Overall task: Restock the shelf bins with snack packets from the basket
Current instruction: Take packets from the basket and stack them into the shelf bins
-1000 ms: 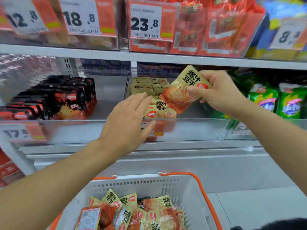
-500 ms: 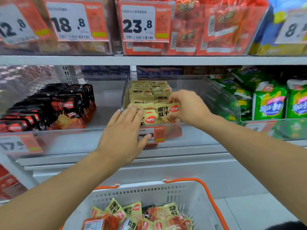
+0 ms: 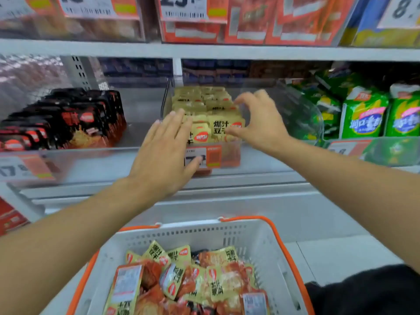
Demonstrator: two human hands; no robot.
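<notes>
A clear plastic shelf bin (image 3: 231, 155) on the middle shelf holds rows of yellow snack packets (image 3: 204, 103). My left hand (image 3: 166, 153) lies flat with straight fingers against the bin's front left, touching the front packets. My right hand (image 3: 261, 119) hovers at the bin's right side, fingers spread in a loose arc, thumb by the front packet (image 3: 223, 129), holding nothing. Below, a white basket with orange rim (image 3: 261, 242) contains several more yellow and orange packets (image 3: 193, 280).
Black snack packs (image 3: 75, 119) fill the bin to the left, green bags (image 3: 363, 114) the bin to the right. Red packets and price tags (image 3: 184, 7) line the upper shelf. A price label (image 3: 204, 156) is on the bin front. Grey floor (image 3: 341, 253) at lower right.
My right hand carried a packet into the bin, set it at the front row and let go, fingers now spread. My left hand stayed at the bin front.
</notes>
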